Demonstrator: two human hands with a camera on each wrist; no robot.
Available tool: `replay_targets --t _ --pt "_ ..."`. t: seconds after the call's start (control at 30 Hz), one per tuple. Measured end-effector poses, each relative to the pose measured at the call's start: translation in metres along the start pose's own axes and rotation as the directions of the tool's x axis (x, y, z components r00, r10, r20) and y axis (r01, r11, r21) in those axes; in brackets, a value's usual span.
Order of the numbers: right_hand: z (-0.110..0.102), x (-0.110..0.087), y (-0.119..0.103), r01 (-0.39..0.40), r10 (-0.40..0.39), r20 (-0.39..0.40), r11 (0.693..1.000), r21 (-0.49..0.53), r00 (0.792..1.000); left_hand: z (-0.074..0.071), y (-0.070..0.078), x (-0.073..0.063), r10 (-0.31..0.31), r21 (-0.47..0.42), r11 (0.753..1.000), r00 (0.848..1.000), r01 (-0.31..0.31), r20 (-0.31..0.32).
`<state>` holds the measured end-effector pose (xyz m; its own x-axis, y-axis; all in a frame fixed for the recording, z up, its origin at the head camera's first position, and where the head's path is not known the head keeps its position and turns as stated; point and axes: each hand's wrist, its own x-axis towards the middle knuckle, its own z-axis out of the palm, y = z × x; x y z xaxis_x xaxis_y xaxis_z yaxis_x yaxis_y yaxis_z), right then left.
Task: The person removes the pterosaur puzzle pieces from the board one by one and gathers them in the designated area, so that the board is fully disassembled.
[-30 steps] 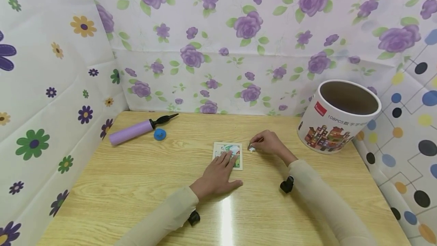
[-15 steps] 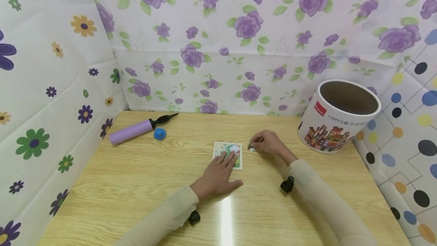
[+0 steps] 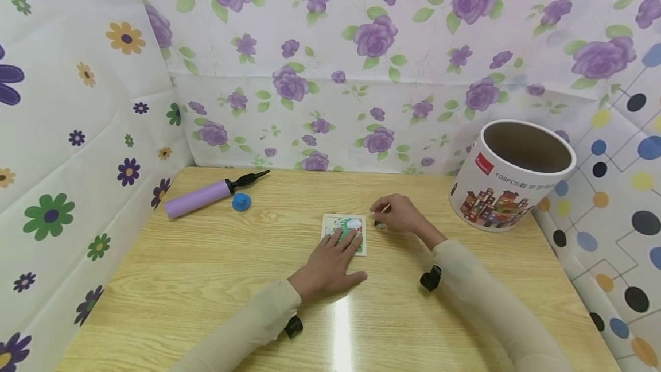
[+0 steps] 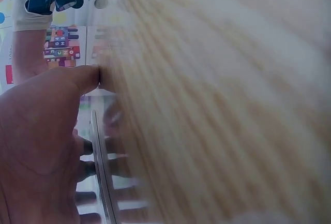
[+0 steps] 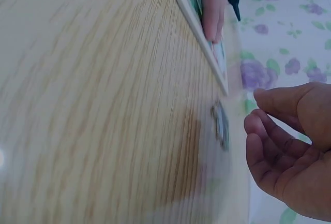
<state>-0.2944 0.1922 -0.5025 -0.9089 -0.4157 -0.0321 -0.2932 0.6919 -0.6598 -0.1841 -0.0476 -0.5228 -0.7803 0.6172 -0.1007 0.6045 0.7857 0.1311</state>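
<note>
A small square puzzle board [image 3: 329,221] with a pale frame and a colourful picture lies near the middle of the table. My left hand [image 3: 333,266] rests on it with straight, spread fingers, covering part of the picture; the thumb lies out to the right. A loose puzzle piece [image 5: 221,124] lies on the table just beyond the board's corner in the right wrist view. Beside and slightly above that piece, my right hand [image 3: 405,214] hovers, fingers loosely bent and thumb apart from them. Nothing shows between its fingertips. In the head view the hand mostly hides the piece.
A large white bucket [image 3: 508,194] with printed blocks stands at the back right. A purple hand pump [image 3: 201,198] and a small blue rubber toy [image 3: 241,202] lie at the back left. Flowered cloth [image 3: 320,73] closes off the back of the wooden table [image 3: 206,268].
My right hand's fingers have come off the puzzle piece, lifting slightly and shifting a little left. My left hand stays on the board.
</note>
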Motion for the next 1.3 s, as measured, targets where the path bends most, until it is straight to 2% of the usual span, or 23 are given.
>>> replay_targets --t 0.27,0.57,0.83,1.03,1.3 --pt "0.013 0.013 -0.014 0.052 -0.053 0.051 0.998 0.032 0.997 -0.002 0.001 0.0 0.01 -0.005 1.0 1.0 -0.01 0.012" --pt "0.029 0.029 -0.025 0.105 -0.103 0.069 0.994 -0.018 0.992 -0.001 0.0 0.0 0.019 -0.004 1.0 1.0 -0.018 0.014" --pt "0.04 0.043 -0.027 0.234 -0.23 0.08 0.971 -0.04 0.97 0.001 -0.002 0.001 0.024 -0.023 0.999 0.999 -0.024 0.021" --pt "0.05 0.051 -0.028 0.247 -0.242 0.113 0.968 -0.034 0.964 0.005 -0.004 0.002 0.029 0.004 1.0 0.999 -0.029 0.023" --pt "0.056 0.056 -0.028 0.242 -0.233 0.145 0.969 -0.05 0.962 0.002 -0.003 0.002 0.031 0.028 0.999 0.999 -0.032 0.034"
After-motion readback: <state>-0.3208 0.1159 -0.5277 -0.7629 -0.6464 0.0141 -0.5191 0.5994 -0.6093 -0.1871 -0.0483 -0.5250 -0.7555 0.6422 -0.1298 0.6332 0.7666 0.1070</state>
